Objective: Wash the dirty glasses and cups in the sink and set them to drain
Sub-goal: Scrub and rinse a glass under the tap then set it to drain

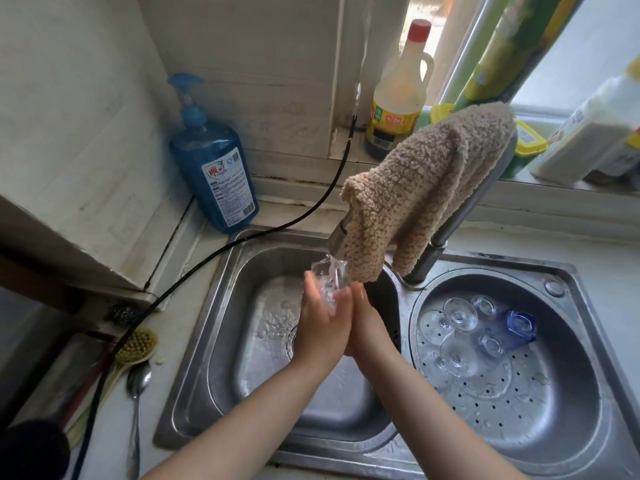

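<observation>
A clear glass point(327, 284) sits between my two hands under the running tap point(337, 240), over the left sink basin point(221, 327). My left hand point(320, 327) grips it from the left, and my right hand point(362, 318) holds it from the right, palms facing each other. Water pours into the glass. In the round right basin point(568, 393), on a perforated drain tray, lie several clear glasses point(460, 313) upside down and a blue glass point(519, 327).
A beige cloth point(426, 188) hangs over the tap's neck. A blue soap pump bottle point(211, 157) stands at the back left. A black hose point(242, 237) crosses the counter. A brush point(136, 344) and a spoon point(136, 382) lie left of the sink. Bottles line the windowsill.
</observation>
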Demonstrator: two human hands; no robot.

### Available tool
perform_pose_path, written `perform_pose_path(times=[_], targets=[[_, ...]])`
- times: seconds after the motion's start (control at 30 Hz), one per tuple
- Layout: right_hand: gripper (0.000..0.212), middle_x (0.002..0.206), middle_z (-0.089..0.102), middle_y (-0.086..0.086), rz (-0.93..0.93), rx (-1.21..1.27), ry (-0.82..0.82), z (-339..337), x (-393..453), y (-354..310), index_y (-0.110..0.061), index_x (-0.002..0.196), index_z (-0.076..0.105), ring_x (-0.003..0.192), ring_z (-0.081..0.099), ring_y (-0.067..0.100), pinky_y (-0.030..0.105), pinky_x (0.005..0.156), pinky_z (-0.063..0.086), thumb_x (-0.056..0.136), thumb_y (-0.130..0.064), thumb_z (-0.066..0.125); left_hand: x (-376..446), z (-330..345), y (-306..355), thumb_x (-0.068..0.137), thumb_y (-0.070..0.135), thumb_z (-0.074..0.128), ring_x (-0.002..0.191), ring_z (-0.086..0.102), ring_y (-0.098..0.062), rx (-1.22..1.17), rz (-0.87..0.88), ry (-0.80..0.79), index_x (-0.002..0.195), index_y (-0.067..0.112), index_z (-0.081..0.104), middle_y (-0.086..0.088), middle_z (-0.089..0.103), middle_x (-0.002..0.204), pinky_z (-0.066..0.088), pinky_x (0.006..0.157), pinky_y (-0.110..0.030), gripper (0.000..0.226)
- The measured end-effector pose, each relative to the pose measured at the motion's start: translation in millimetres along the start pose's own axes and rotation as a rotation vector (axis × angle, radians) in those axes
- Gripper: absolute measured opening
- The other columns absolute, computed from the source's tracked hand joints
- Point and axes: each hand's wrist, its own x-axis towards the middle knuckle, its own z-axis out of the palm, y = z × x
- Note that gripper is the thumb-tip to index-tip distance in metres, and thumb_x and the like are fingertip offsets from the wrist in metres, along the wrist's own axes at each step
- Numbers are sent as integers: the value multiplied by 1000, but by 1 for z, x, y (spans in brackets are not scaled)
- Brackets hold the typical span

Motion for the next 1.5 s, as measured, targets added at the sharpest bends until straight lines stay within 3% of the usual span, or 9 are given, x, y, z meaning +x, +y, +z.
perform_pose_path(times=[0.17,0.27,0.7,0.83,0.93,1.03,1.13,1.4,1.5], targets=[[53,88,74,11,62,22,-22,7,-6,-4,-15,101,69,78,71,23,34,72,57,96,-55,33,34,-12,-1,71,66,60,75,67,-23,-449,-180,-10,100,5,63,-7,68,79,54,74,-40,68],[44,94,72,7,35,25,-9,5,-2,-12,-21,91,68,86,68,21,39,84,55,98,-47,33,20,-5,-2,59,80,48,86,67,-22,-307,-87,73,121,7,51,-6,69,93,53,78,-35,95],[81,101,69,11,156,254,-533,1,8,-5,-11,121,60,83,69,25,39,70,55,79,-77,43,38,-46,-10,69,57,74,41,45,-7,-638,-255,-413,97,14,64,-1,61,70,28,37,-14,52],[76,80,72,12,-274,-205,-147,14,3,1,-13,87,68,75,71,27,52,73,57,69,-82,44,38,-34,4,86,26,68,53,63,-13,-652,-203,-146,75,10,66,-2,67,60,49,50,-20,19],[82,74,70,9,-221,-273,-11,16,0,1,-12,83,66,72,70,23,40,68,58,74,-86,30,36,-26,2,85,26,69,61,64,-18,-625,-265,-51,74,11,66,-6,68,66,52,58,-26,19],[60,84,67,9,178,245,-301,7,2,-5,-11,100,63,79,67,28,33,66,53,92,-63,34,37,-34,-8,74,48,74,73,69,-23,-684,-335,-268,93,9,71,-14,72,86,57,74,-34,44],[64,82,66,12,270,544,-526,-3,-2,2,-6,99,65,69,65,20,29,65,52,83,-65,46,37,-40,-11,78,59,65,36,45,-6,-736,-322,-512,86,15,64,-1,60,61,38,37,-14,45],[51,80,71,2,-248,-279,-234,5,-1,11,-18,89,67,78,71,23,51,84,55,73,-66,63,41,-36,-10,85,27,69,68,63,-19,-551,-263,-162,91,6,67,-13,66,83,51,70,-28,22],[63,83,73,3,-84,-86,-264,8,-2,12,-12,97,66,76,71,22,42,81,57,67,-68,65,39,-39,-12,71,42,73,74,65,-23,-606,-303,-273,93,8,68,-13,67,86,52,72,-29,41]])
